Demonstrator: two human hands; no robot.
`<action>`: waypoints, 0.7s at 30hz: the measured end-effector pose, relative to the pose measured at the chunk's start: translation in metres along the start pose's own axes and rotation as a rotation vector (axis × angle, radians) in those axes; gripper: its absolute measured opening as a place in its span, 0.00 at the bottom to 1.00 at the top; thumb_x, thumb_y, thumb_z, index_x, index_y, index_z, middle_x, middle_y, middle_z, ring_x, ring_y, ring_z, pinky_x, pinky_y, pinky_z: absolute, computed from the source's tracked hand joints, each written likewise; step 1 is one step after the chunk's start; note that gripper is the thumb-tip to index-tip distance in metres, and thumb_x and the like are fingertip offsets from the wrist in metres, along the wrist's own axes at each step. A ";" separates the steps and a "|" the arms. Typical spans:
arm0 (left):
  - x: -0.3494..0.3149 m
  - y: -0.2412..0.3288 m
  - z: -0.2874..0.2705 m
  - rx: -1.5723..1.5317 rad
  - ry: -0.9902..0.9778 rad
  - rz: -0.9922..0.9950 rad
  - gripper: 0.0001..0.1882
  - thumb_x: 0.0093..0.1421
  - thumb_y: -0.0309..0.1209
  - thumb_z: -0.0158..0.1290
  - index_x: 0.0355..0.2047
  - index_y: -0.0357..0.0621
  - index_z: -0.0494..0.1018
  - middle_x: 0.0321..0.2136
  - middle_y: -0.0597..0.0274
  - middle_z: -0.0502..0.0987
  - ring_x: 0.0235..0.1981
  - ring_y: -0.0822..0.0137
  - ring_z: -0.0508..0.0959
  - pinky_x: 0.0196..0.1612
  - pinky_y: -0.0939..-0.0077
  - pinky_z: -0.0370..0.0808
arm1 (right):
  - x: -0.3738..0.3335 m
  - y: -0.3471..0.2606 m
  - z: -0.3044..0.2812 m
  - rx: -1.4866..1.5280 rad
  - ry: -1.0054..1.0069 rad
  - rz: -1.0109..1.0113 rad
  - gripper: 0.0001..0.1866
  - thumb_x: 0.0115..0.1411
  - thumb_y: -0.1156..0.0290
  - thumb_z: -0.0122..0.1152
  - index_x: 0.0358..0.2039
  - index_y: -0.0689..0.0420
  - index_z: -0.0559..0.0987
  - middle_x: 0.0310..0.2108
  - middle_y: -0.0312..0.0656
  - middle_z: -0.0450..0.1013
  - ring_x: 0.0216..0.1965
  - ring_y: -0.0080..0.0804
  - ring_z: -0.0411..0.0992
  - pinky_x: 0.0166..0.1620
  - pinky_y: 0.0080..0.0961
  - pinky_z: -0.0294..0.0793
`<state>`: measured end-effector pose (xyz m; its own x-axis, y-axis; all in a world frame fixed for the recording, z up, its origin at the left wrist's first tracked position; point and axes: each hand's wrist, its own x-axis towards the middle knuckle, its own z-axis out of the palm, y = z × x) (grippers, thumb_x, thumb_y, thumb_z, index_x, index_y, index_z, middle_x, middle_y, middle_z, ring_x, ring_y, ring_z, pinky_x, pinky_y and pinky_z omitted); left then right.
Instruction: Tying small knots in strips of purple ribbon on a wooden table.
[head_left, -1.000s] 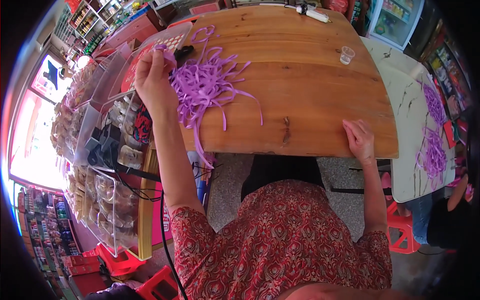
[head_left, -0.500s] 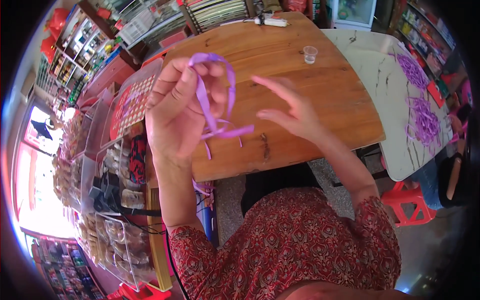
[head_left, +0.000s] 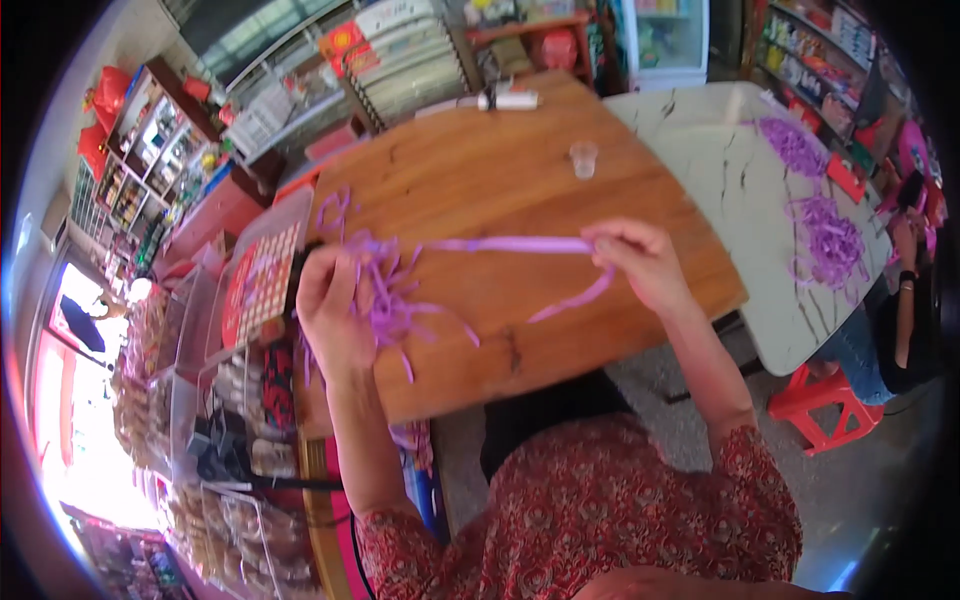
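A strip of purple ribbon stretches nearly level above the wooden table. My right hand pinches its right end between thumb and fingers, and a loose tail hangs below that hand, curving back to the left. Toward the left, the strip runs to a tangled pile of purple ribbons on the table. Beside this pile is my left hand, its fingers curled in. Whatever lies between those fingers is hidden by the hand and blurred. A loose ribbon loop lies just beyond the pile.
The wooden table bears a clear plastic cup and a white power strip. On a marbled white table to the right sit more purple ribbon heaps. Another person sits there near a red stool. Bagged goods stand left.
The ribbon loop held up in my left hand is gone from there. My right hand, open and bare before, now grips a ribbon end at the right. My left hand is lower; the view has tilted up.
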<state>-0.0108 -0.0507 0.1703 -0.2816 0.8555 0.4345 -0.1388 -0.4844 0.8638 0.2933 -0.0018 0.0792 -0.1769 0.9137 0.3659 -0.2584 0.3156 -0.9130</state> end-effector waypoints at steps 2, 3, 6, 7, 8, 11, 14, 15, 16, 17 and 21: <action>0.009 -0.020 -0.020 0.153 0.027 0.082 0.04 0.60 0.21 0.45 0.30 0.36 0.70 0.24 0.69 0.69 0.19 0.82 0.63 0.23 0.88 0.63 | -0.005 0.001 -0.024 -0.062 0.032 -0.008 0.09 0.58 0.75 0.54 0.38 0.63 0.78 0.30 0.36 0.74 0.29 0.18 0.70 0.33 0.14 0.70; 0.015 -0.028 -0.037 0.136 0.018 0.120 0.04 0.60 0.21 0.45 0.30 0.36 0.70 0.24 0.69 0.69 0.19 0.82 0.63 0.23 0.88 0.63 | -0.007 -0.002 -0.030 -0.056 0.044 0.025 0.09 0.59 0.75 0.55 0.38 0.63 0.78 0.30 0.36 0.74 0.30 0.18 0.70 0.34 0.14 0.70; 0.034 -0.058 -0.048 0.719 0.209 0.476 0.03 0.59 0.23 0.47 0.33 0.36 0.69 0.28 0.63 0.71 0.27 0.72 0.70 0.32 0.78 0.70 | -0.006 -0.006 -0.035 -0.084 0.084 0.024 0.08 0.59 0.74 0.55 0.37 0.62 0.78 0.30 0.35 0.74 0.31 0.18 0.71 0.35 0.15 0.70; 0.035 -0.066 -0.026 1.011 0.264 0.663 0.06 0.58 0.24 0.48 0.36 0.36 0.69 0.32 0.59 0.72 0.31 0.65 0.71 0.36 0.72 0.70 | -0.004 -0.004 -0.033 -0.101 0.100 0.010 0.08 0.58 0.74 0.56 0.37 0.62 0.78 0.29 0.35 0.74 0.31 0.18 0.71 0.36 0.15 0.70; 0.032 -0.073 -0.005 1.307 0.332 0.850 0.10 0.57 0.25 0.49 0.40 0.36 0.69 0.35 0.55 0.73 0.36 0.59 0.72 0.41 0.66 0.70 | 0.000 -0.003 -0.027 -0.172 0.054 -0.007 0.08 0.58 0.74 0.56 0.37 0.61 0.78 0.29 0.34 0.74 0.31 0.18 0.71 0.36 0.15 0.70; 0.007 -0.122 0.047 0.848 -0.180 0.588 0.18 0.58 0.28 0.52 0.48 0.38 0.67 0.41 0.54 0.72 0.40 0.59 0.72 0.44 0.68 0.69 | 0.020 0.013 0.009 -0.287 -0.088 -0.120 0.07 0.58 0.74 0.57 0.36 0.60 0.77 0.28 0.34 0.75 0.31 0.17 0.72 0.34 0.15 0.70; -0.015 -0.158 0.091 -0.071 -0.377 -0.323 0.13 0.60 0.30 0.51 0.45 0.39 0.70 0.34 0.64 0.72 0.34 0.73 0.70 0.38 0.81 0.68 | 0.039 0.004 0.031 -0.432 -0.092 -0.289 0.05 0.56 0.75 0.58 0.34 0.60 0.77 0.28 0.37 0.75 0.30 0.22 0.73 0.32 0.17 0.71; -0.014 -0.162 0.096 -0.210 -0.366 -0.603 0.12 0.61 0.30 0.50 0.43 0.40 0.71 0.31 0.68 0.72 0.32 0.77 0.69 0.35 0.84 0.67 | 0.047 0.001 0.030 -0.540 -0.058 -0.364 0.05 0.55 0.75 0.59 0.32 0.59 0.77 0.28 0.41 0.75 0.29 0.28 0.75 0.31 0.19 0.72; -0.010 -0.160 0.095 -0.222 -0.371 -0.597 0.12 0.61 0.30 0.50 0.43 0.40 0.71 0.31 0.68 0.72 0.32 0.77 0.69 0.35 0.84 0.67 | 0.054 0.000 0.027 -0.553 -0.059 -0.369 0.05 0.55 0.75 0.59 0.32 0.59 0.77 0.28 0.41 0.75 0.29 0.28 0.75 0.31 0.19 0.72; -0.006 -0.154 0.090 -0.196 -0.438 -0.651 0.11 0.60 0.32 0.51 0.40 0.40 0.72 0.26 0.70 0.71 0.28 0.76 0.68 0.32 0.83 0.66 | 0.059 0.001 0.023 -0.595 -0.081 -0.347 0.05 0.54 0.75 0.59 0.32 0.59 0.77 0.27 0.42 0.74 0.28 0.30 0.74 0.30 0.20 0.72; 0.011 -0.166 0.060 0.305 -0.418 0.024 0.09 0.57 0.30 0.54 0.35 0.38 0.74 0.18 0.66 0.71 0.23 0.71 0.68 0.30 0.79 0.65 | 0.074 0.015 0.008 -0.756 -0.241 -0.401 0.06 0.53 0.73 0.60 0.32 0.58 0.78 0.26 0.41 0.73 0.27 0.34 0.73 0.30 0.25 0.71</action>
<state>0.0663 0.0499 0.0467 0.1307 0.8750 0.4662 0.1634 -0.4828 0.8603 0.2691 0.0680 0.0941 -0.4247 0.6464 0.6339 0.3373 0.7627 -0.5518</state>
